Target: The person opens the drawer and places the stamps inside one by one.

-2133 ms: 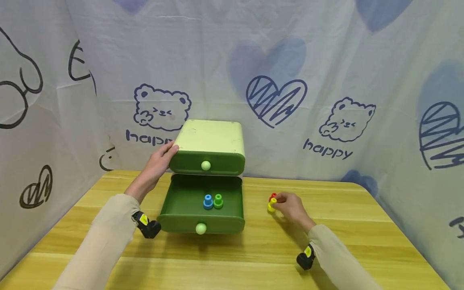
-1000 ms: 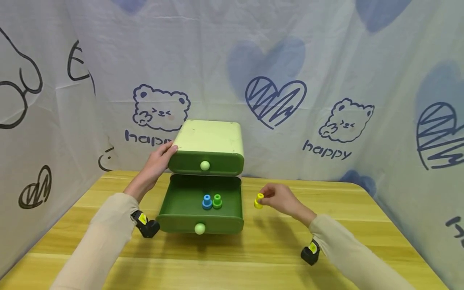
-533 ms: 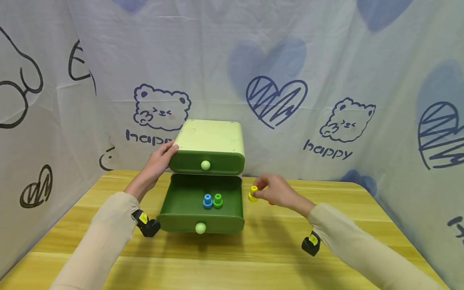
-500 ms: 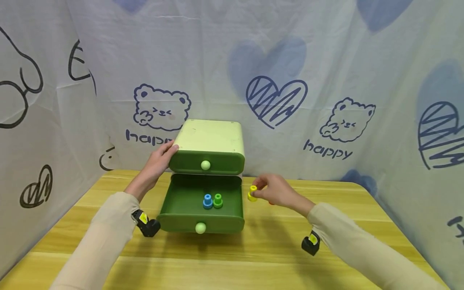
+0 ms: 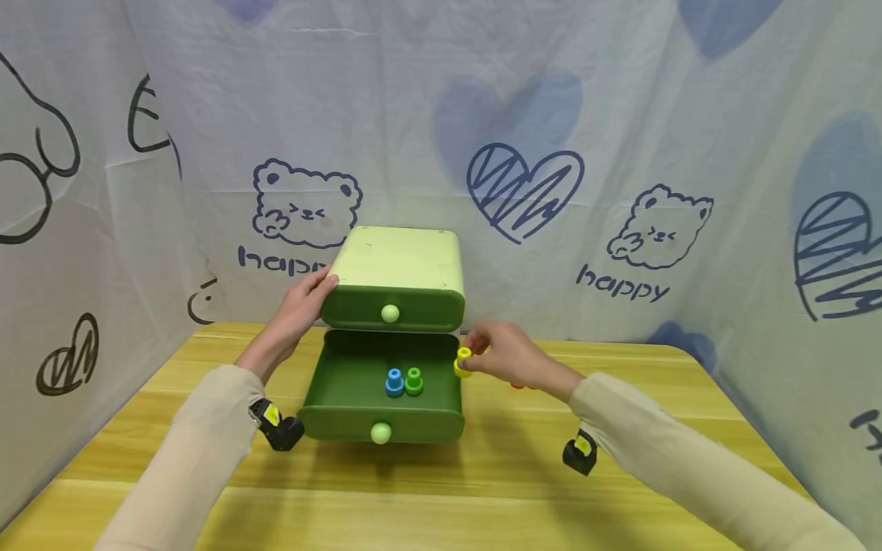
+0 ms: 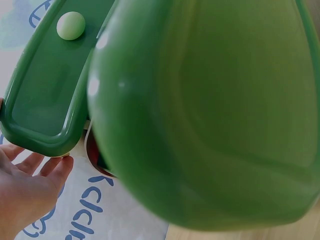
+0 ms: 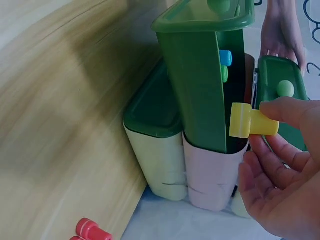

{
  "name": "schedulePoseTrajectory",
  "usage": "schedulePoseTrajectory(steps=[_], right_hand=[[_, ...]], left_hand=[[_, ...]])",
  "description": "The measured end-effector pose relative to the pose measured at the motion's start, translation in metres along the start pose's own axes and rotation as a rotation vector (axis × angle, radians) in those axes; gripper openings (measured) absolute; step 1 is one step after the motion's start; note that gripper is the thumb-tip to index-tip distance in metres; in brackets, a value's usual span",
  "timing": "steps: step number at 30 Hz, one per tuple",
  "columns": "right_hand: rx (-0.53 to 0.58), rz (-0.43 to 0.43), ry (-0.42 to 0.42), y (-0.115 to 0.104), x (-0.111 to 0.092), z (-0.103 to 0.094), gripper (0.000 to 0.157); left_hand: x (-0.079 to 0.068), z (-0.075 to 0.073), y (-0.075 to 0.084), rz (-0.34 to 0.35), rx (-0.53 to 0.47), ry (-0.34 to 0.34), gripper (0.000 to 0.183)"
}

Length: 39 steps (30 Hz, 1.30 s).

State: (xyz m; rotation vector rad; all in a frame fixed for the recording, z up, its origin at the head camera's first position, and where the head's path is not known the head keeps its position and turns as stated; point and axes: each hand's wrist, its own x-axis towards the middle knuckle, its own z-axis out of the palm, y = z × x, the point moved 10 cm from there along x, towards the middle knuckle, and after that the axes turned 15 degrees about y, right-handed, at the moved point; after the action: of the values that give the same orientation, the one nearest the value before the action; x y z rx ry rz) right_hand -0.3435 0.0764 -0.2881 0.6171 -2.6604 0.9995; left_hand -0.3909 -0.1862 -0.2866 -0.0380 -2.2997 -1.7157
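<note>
While the left hand point(image 5: 292, 310) rests against the cabinet point(image 5: 403, 256), the right hand point(image 5: 506, 353) pinches the yellow peg point(image 7: 244, 121) near the head view's centre. Its long axis roughly upright, it overlaps the right edge of the open lower drawer point(image 5: 427, 425), whose interior lies leftward.

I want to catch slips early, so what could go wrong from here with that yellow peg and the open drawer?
The right hand pinches the yellow peg near the right wall of the open middle drawer; the peg might catch that edge and drop.
The blue peg and green peg stand close together inside, so a low pass could knock them over.
With the drawer pulled out, the cabinet might shift if the left hand at its left side slipped.
</note>
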Motion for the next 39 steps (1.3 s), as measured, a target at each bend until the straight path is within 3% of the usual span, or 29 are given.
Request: schedulePoseTrajectory(steps=[8,13,20,25,39], right_hand=[[-0.019,-0.074,-0.031,-0.017,0.002,0.006,0.018],[-0.001,-0.041,-0.076,-0.021,0.005,0.016,0.020],[0.114,0.022,-0.154,-0.021,0.006,0.031,0.019],[0.162,0.001,-0.201,-0.027,0.005,0.040,0.017],[0.163,-0.037,-0.250,-0.033,0.005,0.062,0.016]], left_hand=[[0.000,0.000,0.000,-0.006,0.004,0.002,0.064],[0.000,0.000,0.001,-0.006,0.008,0.003,0.064],[-0.002,-0.001,0.002,-0.004,0.016,0.004,0.066],[-0.002,-0.002,0.002,-0.001,0.017,0.008,0.066],[-0.003,0.000,0.003,0.008,0.008,0.005,0.066]])
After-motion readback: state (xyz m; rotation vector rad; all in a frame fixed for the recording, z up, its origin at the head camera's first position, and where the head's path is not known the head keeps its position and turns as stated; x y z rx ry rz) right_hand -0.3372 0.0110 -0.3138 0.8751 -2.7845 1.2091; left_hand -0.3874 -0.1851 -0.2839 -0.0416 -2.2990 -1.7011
